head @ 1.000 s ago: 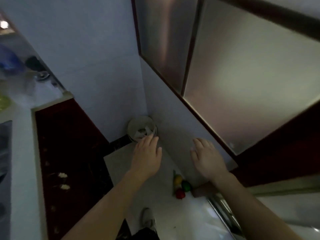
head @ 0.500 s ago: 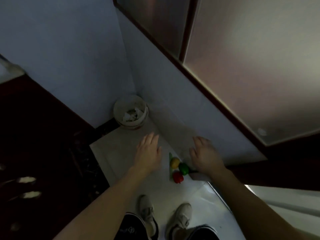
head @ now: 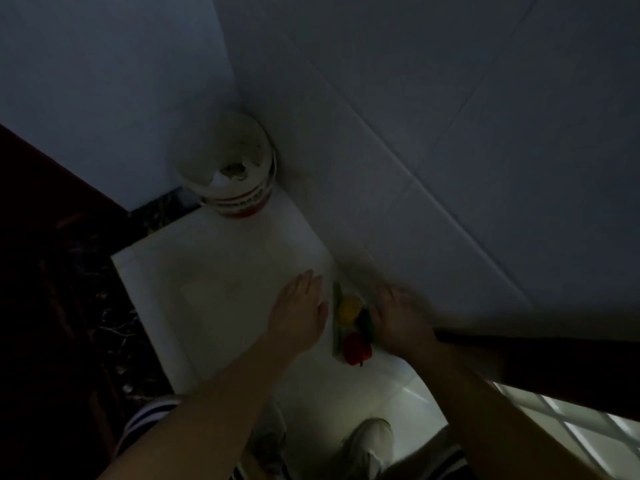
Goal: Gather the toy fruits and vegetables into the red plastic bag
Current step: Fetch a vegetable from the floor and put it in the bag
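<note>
**A:** What is in front of you?

**B:** A wall [head: 415, 133] of smooth pale tiles with thin joints, meeting a glossy white floor [head: 207, 299]. In the corner stands a round white bucket [head: 242, 202], grubby inside, with red bands round its base.

**A:** And your hands?

**B:** My left hand [head: 299, 311] is flat, palm down, fingers straight and together, holding nothing. My right hand [head: 398, 318] is blurred; its fingers look stretched out and it grips nothing.

**A:** Where are the toys?

**B:** On the floor against the wall, between my hands. There is a long thin green piece [head: 336, 327], a rounded yellow toy [head: 349, 308], a shiny red toy [head: 356, 348] and a small dark green toy [head: 366, 323] just beside my right hand. I can't tell whether they touch.

**A:** Anything in the way?

**B:** My pale shoe [head: 367, 445] is nearer me, well apart from them.

**A:** Any writing?

**B:** Marks in the bucket's bands, too dim to read.
</note>
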Demonstrator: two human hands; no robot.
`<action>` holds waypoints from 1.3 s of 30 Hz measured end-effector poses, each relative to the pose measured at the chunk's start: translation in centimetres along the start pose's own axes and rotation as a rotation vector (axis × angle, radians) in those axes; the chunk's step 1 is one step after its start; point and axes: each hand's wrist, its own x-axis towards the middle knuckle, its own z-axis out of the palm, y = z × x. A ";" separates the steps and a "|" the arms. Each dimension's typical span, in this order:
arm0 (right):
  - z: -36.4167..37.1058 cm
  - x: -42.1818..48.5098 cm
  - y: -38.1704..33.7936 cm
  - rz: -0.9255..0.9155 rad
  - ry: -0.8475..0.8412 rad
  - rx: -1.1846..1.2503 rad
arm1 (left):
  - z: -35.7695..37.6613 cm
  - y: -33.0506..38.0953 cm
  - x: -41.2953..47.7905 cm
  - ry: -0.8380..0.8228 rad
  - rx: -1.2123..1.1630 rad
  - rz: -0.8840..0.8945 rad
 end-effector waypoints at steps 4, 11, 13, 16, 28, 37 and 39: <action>6.2 5.0 3.2 -0.053 -0.012 -0.068 | 7.3 -3.1 3.1 0.017 -0.036 -0.017; 15.4 11.0 7.5 -0.082 -0.051 -0.022 | 19.4 -5.6 6.0 -0.069 -0.110 -0.086; 17.2 12.0 8.5 -0.093 -0.045 -0.028 | 21.8 -5.7 6.5 -0.095 -0.148 -0.117; 19.2 13.3 9.7 -0.115 -0.049 -0.040 | 24.4 -5.6 7.1 -0.108 -0.206 -0.159; 23.5 16.5 11.9 -0.189 0.005 -0.002 | 29.6 -5.3 8.3 -0.155 -0.381 -0.284; 24.4 16.8 12.5 -0.175 -0.028 0.050 | 31.2 -5.0 8.2 -0.083 -0.380 -0.231; 24.4 16.8 12.3 -0.171 -0.030 0.069 | 31.1 -4.9 8.3 -0.094 -0.405 -0.264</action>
